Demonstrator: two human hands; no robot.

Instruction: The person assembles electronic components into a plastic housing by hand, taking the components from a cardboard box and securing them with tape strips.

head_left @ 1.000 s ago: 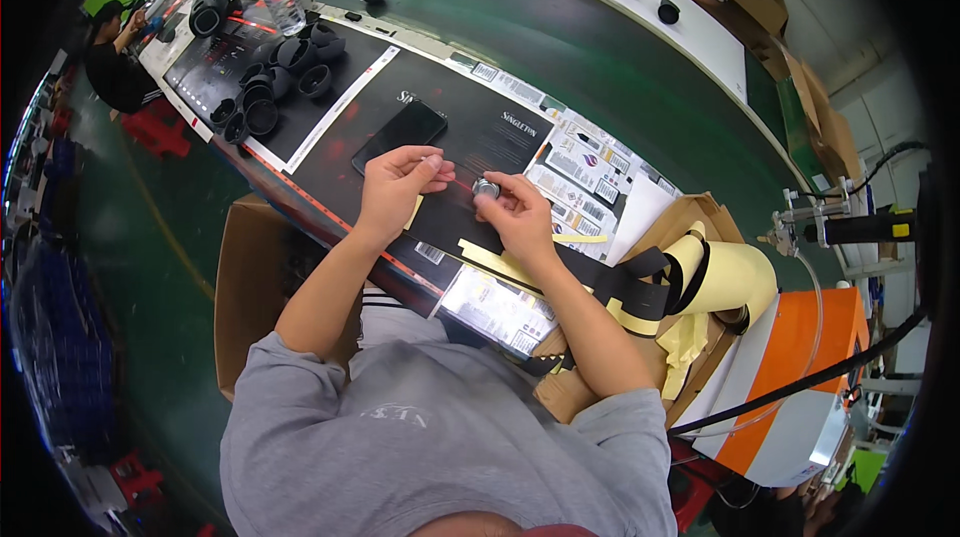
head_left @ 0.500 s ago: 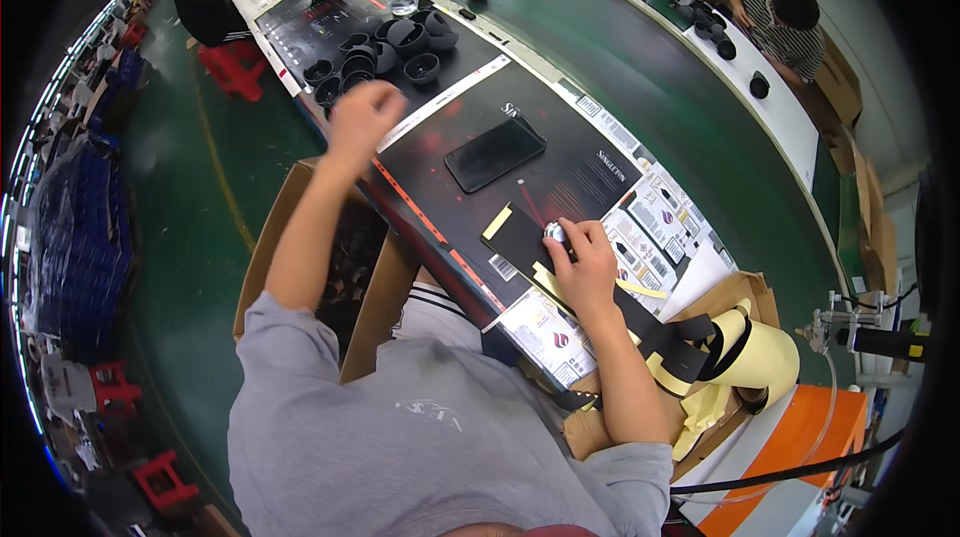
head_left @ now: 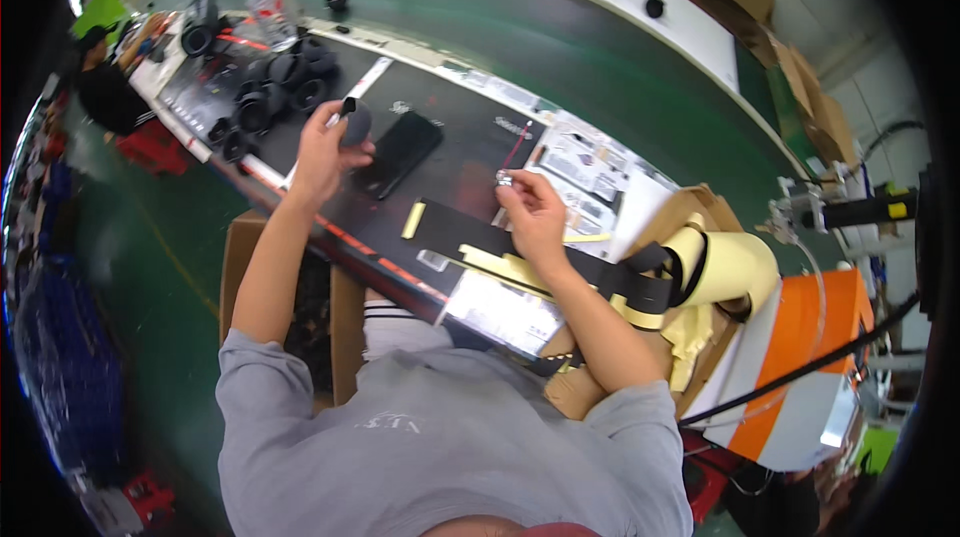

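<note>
My left hand [head_left: 322,159] is closed around a dark grey cup-shaped shell [head_left: 356,125], held above the table beside a black phone [head_left: 405,153]. My right hand [head_left: 536,222] pinches a small silvery round part [head_left: 503,179] between thumb and fingers. A thin red wire [head_left: 519,144] runs up from that part. Below the right hand lies a flat black strip [head_left: 455,228] with pale yellow backing along its edges. More dark shells [head_left: 262,102] sit in a heap on the table, left of my left hand.
Behind the heap stand a clear plastic bottle [head_left: 267,12] and a black cylindrical device [head_left: 200,25]. At right, a yellow-and-black roll [head_left: 735,269] rests in a cardboard box [head_left: 690,205]. Another open box [head_left: 345,327] is below the table edge. Co-workers sit at far left and far right.
My left hand has come away from the heap toward the right, now with a shell in it. The right hand has lifted the silvery part off the strip. The head view has shifted.
</note>
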